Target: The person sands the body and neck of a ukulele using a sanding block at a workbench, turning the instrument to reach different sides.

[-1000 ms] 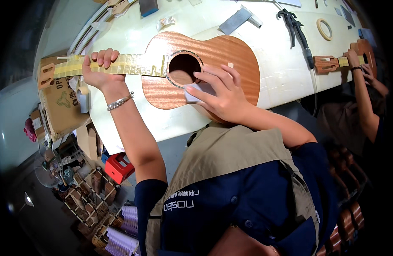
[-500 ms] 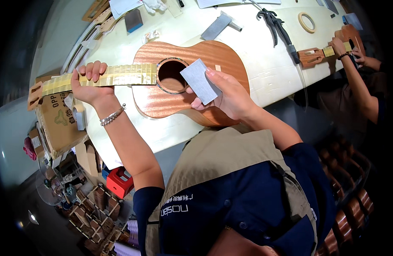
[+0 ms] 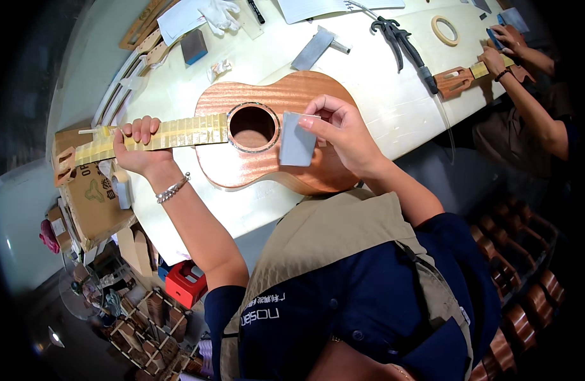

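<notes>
A small wooden guitar body [image 3: 229, 165] lies face up on the white table [image 3: 152, 228], its neck [image 3: 190, 129] covered in strips of yellowish tape and ending in a slotted headstock [image 3: 65, 166] at the left. My left hand [image 3: 142, 151] is closed around the neck near the headstock. My right hand [image 3: 345, 133] pinches a grey rectangular sheet [image 3: 295, 147] between thumb and fingers, above the body just right of the sound hole [image 3: 251, 125].
A grey block [image 3: 310, 52], black air gun [image 3: 397, 41], tape roll [image 3: 444, 30] and white gloves [image 3: 219, 14] lie along the back. A cardboard box [image 3: 95, 209] sits at left. At right, a co-worker's hands [image 3: 494, 62] work on another instrument.
My right hand has lifted and turned the grey sheet, now holding it more upright. My left hand stays on the neck. The co-worker's upper hand has moved up to a blue object.
</notes>
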The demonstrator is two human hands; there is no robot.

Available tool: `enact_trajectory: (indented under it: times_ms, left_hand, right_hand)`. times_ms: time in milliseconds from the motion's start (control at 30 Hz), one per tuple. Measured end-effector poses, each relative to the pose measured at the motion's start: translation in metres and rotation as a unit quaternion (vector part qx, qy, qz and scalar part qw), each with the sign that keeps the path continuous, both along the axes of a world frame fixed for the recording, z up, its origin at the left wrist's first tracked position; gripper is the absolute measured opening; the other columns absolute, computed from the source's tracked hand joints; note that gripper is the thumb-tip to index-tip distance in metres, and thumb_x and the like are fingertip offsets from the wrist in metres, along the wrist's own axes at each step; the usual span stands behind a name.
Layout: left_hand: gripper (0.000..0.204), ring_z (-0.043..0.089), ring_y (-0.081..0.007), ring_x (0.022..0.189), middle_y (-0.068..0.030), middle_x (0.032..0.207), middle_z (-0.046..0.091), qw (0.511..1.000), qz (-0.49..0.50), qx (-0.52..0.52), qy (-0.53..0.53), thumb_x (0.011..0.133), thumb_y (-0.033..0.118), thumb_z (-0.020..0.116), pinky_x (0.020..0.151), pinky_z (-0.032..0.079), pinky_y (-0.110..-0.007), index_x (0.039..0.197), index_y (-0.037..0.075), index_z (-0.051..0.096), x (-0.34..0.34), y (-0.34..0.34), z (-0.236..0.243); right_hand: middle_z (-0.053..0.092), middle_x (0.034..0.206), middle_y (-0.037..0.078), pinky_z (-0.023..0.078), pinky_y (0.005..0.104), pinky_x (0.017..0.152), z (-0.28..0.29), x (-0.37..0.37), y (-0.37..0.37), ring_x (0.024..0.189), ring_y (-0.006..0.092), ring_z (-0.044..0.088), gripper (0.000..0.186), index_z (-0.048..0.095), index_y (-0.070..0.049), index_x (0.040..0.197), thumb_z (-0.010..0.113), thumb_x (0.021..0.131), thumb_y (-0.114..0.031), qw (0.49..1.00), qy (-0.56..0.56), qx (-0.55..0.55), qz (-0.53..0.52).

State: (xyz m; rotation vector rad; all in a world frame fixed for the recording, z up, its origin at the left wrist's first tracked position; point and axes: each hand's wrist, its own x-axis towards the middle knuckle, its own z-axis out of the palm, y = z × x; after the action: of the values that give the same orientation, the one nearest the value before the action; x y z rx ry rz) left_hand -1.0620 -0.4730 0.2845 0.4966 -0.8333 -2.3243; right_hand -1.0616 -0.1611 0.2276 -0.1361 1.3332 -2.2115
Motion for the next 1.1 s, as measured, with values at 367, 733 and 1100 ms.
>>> enact_trajectory:
  times_ms: [367, 733, 1100]
  left_hand:
    - [0.02, 0.031, -0.0108, 0.047, 0.0015, 0.058, 0.031, 1.0, -0.02, -0.002, 0.018, 0.083, 0.021, 0.046, 0.051, 0.029, -0.027, 0.067, 0.012, 0.038, 0.005, 0.0, -0.003]
    - [0.019, 0.03, -0.0104, 0.046, 0.0018, 0.056, 0.032, 1.0, -0.019, 0.001, 0.014, 0.083, 0.021, 0.046, 0.05, 0.03, -0.027, 0.067, 0.013, 0.039, 0.002, -0.004, -0.008]
    - [0.02, 0.031, -0.01, 0.046, 0.0025, 0.056, 0.033, 0.997, -0.064, 0.018, 0.041, 0.081, 0.025, 0.047, 0.05, 0.031, -0.027, 0.067, 0.014, 0.038, 0.008, -0.011, -0.015]
  right_hand:
    - [0.052, 0.101, 0.014, 0.051, 0.0376, 0.07, -0.007, 0.007, -0.007, 0.078, 0.0232, 0.06, 0.02, 0.037, -0.005, 0.11, 0.046, 0.093, -0.01, 0.996, -0.036, -0.057, 0.062]
    - [0.056, 0.122, 0.011, 0.044, 0.0359, 0.08, -0.027, 0.022, -0.019, 0.093, 0.0248, 0.059, 0.046, 0.067, -0.014, 0.105, 0.08, 0.06, -0.013, 0.738, 0.598, 0.308, -0.052]
    - [0.059, 0.12, 0.004, 0.045, 0.0305, 0.069, -0.036, 0.017, -0.026, 0.083, 0.0215, 0.054, 0.043, 0.066, -0.014, 0.109, 0.075, 0.066, -0.012, 0.741, 0.625, 0.242, -0.038]
